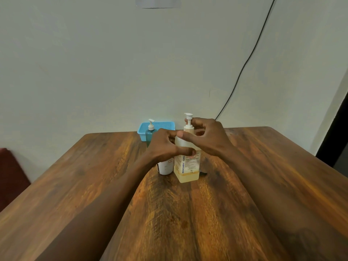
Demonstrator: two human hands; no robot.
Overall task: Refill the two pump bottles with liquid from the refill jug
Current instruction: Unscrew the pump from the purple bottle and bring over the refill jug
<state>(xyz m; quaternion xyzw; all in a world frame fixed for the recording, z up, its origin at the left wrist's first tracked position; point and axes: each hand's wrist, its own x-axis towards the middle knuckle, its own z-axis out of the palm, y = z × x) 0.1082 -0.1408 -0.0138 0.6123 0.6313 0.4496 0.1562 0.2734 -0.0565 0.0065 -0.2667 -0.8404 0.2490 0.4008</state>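
Now left hand (165, 144), right hand (209, 138) clasp pump bottle (186, 176) on wooden table (244, 185) by wall (113, 72).

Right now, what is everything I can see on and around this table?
Table: one, brown wood, fills the foreground.
Clear pump bottle: one, a little yellowish liquid at the bottom, upright mid-table.
Teal pump bottle: one, white pump, behind and left of it.
White container: one, beside the clear bottle, partly hidden.
Basket: one, blue, far table edge.
Cable: one, black, down the wall.
Left hand: grips the clear bottle's body.
Right hand: curled round its pump neck.
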